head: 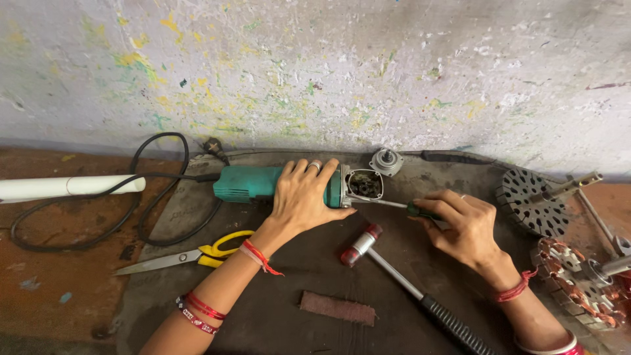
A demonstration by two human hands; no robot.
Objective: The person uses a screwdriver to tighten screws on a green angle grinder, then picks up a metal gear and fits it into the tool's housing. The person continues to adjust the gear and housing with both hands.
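Fingers: left hand (303,197) is wrapping the green grinder (276,184); right hand (460,227) is pinching a screwdriver (401,206).
Direction: grinder is lying sideways on the mat (263,309), open head pointing right; screwdriver tip is entering it.
Around: hammer (401,276), scissors (190,255), round cap (386,161).
Hidden: cable (131,190) partly under the white pipe (66,186).

Left hand (302,197) covering middle of green grinder body (246,183), screwdriver handle (420,212) mostly hiding under right hand (463,227) fingers, hammer grip (457,327) and white pipe (66,187) running past frame edges
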